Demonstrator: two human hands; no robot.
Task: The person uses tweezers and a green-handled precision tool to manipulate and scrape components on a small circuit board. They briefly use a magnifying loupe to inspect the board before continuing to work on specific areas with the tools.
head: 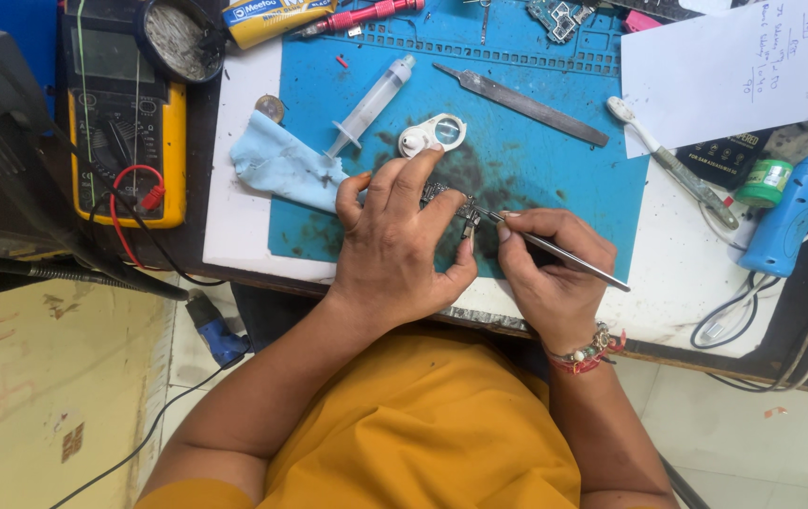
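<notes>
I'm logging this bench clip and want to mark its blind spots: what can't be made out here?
Head view only:
- Small circuit board: mostly hidden under the left hand.
- Tweezers: tips too small to tell what they grip; the right hand covers the middle.
- Multimeter: its screen is blurred by glare.
- Second board: cut off by the top edge.

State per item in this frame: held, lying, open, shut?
Left hand: pressing a small circuit board onto the blue mat.
Right hand: gripping tweezers, tips at the board.
Syringe: lying flat, untouched.
Loupe: lying on the mat.
Metal file: lying, unused.
Multimeter: lying face up, display unreadable.
Blue cloth: crumpled.
</notes>
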